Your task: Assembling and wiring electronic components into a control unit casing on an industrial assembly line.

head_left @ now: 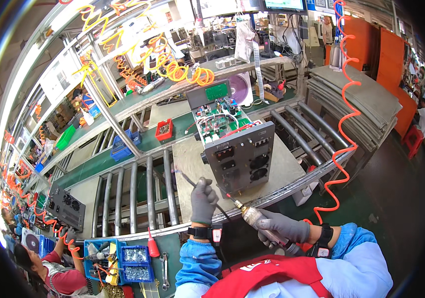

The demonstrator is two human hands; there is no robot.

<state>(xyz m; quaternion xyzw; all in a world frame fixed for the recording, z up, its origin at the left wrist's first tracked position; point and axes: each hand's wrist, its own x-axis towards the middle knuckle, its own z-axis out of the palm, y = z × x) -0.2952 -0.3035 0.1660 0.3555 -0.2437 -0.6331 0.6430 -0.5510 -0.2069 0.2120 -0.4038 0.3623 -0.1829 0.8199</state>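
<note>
My left hand [204, 202], in a grey glove, is closed around a black cable [188, 179], whose stripped-looking end points up and left. In my gloved right hand [286, 226] is an air screwdriver [250, 214] with a metal nose; its tip points toward the lower front of a dark grey electronic unit [242, 158]. Whether the tip touches the unit, I cannot tell. The unit stands upright on a flat board [185, 156], its panel with sockets and two round fans facing me. Circuit boards [217, 116] show in its uncovered top.
A roller conveyor [133, 196] runs left and right of the board. Red [164, 129] and blue bins [124, 145] sit behind it. Screw trays [137, 255], wrenches [165, 270] and a red bottle [153, 246] lie front left. A red coiled hose [339, 171] hangs at right. A co-worker [58, 268] works at far left.
</note>
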